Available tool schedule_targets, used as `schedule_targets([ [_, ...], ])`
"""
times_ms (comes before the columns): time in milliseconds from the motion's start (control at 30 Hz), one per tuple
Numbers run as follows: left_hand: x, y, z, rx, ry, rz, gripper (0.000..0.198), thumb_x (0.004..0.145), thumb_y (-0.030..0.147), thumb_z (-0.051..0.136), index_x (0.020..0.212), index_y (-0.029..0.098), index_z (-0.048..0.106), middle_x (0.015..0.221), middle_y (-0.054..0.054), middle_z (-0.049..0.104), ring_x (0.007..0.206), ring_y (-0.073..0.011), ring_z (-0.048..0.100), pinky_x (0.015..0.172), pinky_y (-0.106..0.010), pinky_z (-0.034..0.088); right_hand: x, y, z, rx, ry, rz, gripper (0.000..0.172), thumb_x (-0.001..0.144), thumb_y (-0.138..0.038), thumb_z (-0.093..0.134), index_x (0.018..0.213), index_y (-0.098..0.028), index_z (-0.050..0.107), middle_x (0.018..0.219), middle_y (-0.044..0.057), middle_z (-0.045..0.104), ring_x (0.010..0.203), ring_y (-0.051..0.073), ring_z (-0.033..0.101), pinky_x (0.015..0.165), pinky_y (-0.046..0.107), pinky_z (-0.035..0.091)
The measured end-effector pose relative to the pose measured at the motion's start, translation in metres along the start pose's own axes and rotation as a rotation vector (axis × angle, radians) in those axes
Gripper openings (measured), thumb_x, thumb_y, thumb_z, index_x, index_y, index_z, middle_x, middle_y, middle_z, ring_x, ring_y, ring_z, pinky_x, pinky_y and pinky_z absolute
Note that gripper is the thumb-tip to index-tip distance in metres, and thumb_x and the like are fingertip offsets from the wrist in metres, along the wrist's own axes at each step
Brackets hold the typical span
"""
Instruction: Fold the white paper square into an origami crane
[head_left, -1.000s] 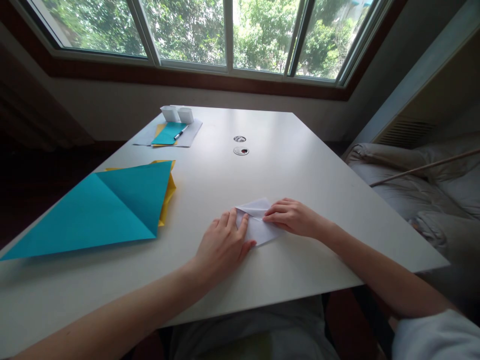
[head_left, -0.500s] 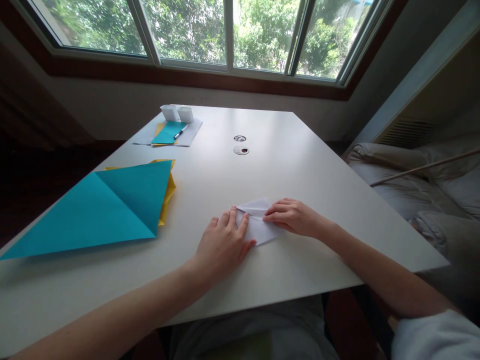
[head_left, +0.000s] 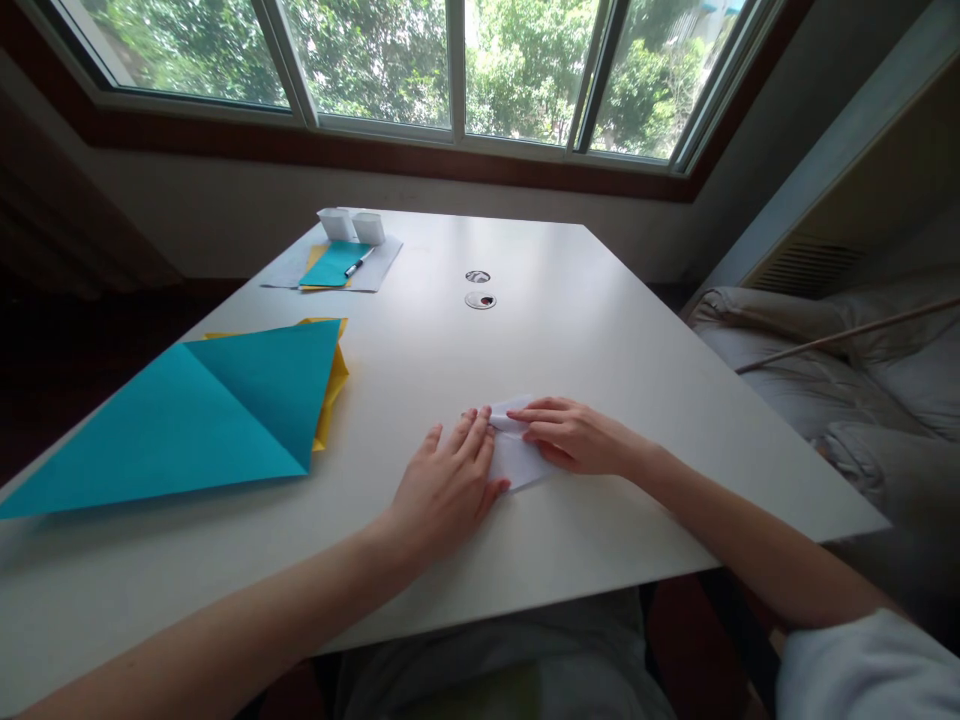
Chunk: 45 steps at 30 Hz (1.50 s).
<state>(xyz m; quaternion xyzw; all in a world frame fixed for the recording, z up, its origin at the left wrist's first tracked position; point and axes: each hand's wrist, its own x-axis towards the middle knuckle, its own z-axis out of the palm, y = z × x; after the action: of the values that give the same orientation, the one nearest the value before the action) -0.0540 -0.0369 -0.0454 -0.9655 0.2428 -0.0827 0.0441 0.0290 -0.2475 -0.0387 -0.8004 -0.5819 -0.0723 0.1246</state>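
Observation:
A small folded sheet of white paper [head_left: 517,462] lies on the white table before me, with a crease and a narrow flap along its far side. My left hand [head_left: 450,485] rests flat over the paper's left part, fingers stretched out and thumb spread near its front edge. From the right, my right hand [head_left: 574,435] reaches over the paper, its index finger extended along the flap and the other fingers touching the sheet slightly lower. The two hands' fingertips nearly meet at the flap, and they cover much of the paper.
A large folded teal paper [head_left: 247,410] lies to the left, over yellow paper [head_left: 330,400]. Farther back are small white containers [head_left: 367,228], teal paper [head_left: 330,265] and a pen [head_left: 360,262]. Two round fittings [head_left: 480,300] sit in the white table [head_left: 600,330].
My right fingers have slid left along the flap, from a pinch at its right end to pressing near its middle. My left fingers have shifted slightly right and closer together.

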Motion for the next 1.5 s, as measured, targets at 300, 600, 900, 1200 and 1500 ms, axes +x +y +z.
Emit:
schedule_targets([
  [300,0.001,0.000,0.002,-0.042,-0.053,-0.019,0.052,0.090,0.040,0.032,0.130,0.008,0.041,0.139,-0.018,0.036,0.126,-0.0296,0.036,0.094,-0.043,0.039,0.001,0.000,0.003,0.012,-0.032,0.021,0.030,0.080,-0.006,0.044,0.106,-0.013,0.058,0.118,0.008,0.059,0.108,0.021,0.052,0.090,0.036,0.047],
  [600,0.000,-0.001,0.002,-0.058,-0.058,-0.019,0.053,0.090,0.041,0.032,0.130,0.008,0.041,0.138,-0.018,0.038,0.126,-0.0293,0.036,0.096,-0.042,0.038,0.000,0.000,0.003,0.045,-0.058,0.048,0.033,0.081,-0.006,0.044,0.111,-0.013,0.055,0.110,0.009,0.063,0.109,0.020,0.052,0.091,0.036,0.046],
  [900,0.001,-0.001,0.000,-0.073,-0.045,-0.036,0.052,0.090,0.041,0.034,0.129,0.008,0.043,0.136,-0.021,0.039,0.124,-0.0308,0.037,0.095,-0.043,0.037,-0.001,0.001,0.004,0.058,-0.048,0.044,0.037,0.080,-0.005,0.043,0.115,-0.013,0.053,0.109,0.010,0.063,0.110,0.020,0.051,0.091,0.037,0.046],
  [1200,0.000,0.000,-0.005,-0.056,-0.014,-0.071,0.050,0.088,0.042,0.038,0.126,0.011,0.046,0.128,-0.025,0.044,0.117,-0.0321,0.043,0.089,-0.042,0.041,0.000,0.001,0.003,0.051,-0.054,0.039,0.032,0.079,-0.005,0.044,0.108,-0.014,0.056,0.109,0.008,0.063,0.109,0.020,0.052,0.091,0.035,0.047],
  [1500,0.000,0.000,-0.008,-0.023,-0.028,-0.073,0.051,0.089,0.043,0.034,0.128,0.013,0.046,0.127,-0.024,0.045,0.115,-0.0330,0.044,0.086,-0.043,0.041,-0.001,0.002,0.004,0.042,-0.051,0.035,0.030,0.081,-0.006,0.043,0.107,-0.014,0.056,0.113,0.008,0.062,0.109,0.020,0.052,0.090,0.036,0.047],
])
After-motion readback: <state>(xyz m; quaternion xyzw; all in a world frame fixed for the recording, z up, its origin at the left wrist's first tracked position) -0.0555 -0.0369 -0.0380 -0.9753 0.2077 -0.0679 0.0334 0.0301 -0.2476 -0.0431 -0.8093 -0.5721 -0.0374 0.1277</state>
